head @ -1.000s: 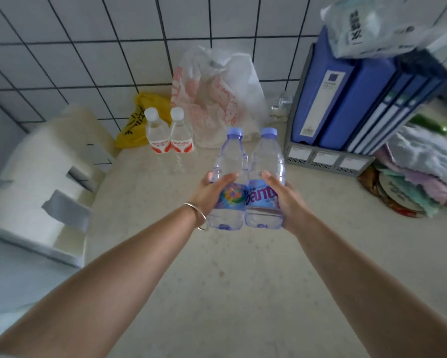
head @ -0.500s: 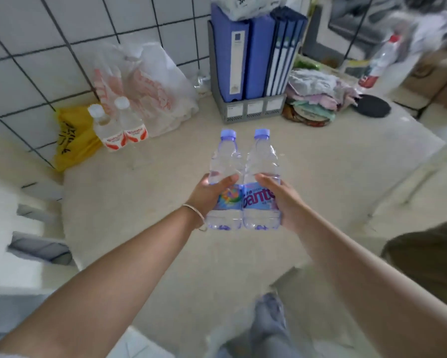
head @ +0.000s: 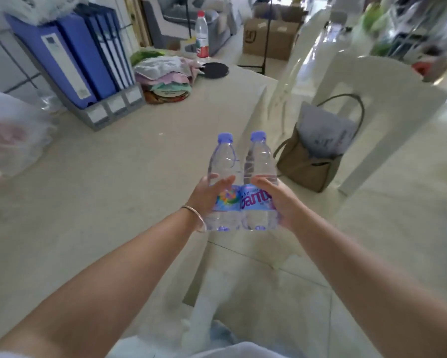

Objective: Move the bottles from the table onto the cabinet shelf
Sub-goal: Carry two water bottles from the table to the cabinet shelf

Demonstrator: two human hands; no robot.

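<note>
Your left hand (head: 209, 195) is wrapped around the left bottle (head: 223, 182); your right hand (head: 278, 202) is wrapped around the right bottle (head: 259, 182). Both bottles are upright, side by side and touching, held in the air over the table (head: 101, 189) edge. Blue binders (head: 82, 55) stand far left; a brown bag (head: 307, 164) sits on the floor.

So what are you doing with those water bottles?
A person holds two purple-capped water bottles side by side, upright: the left hand grips the left bottle, the right hand the right bottle. They are lifted clear, at the edge of the table. No cabinet shelf is in view.
</note>
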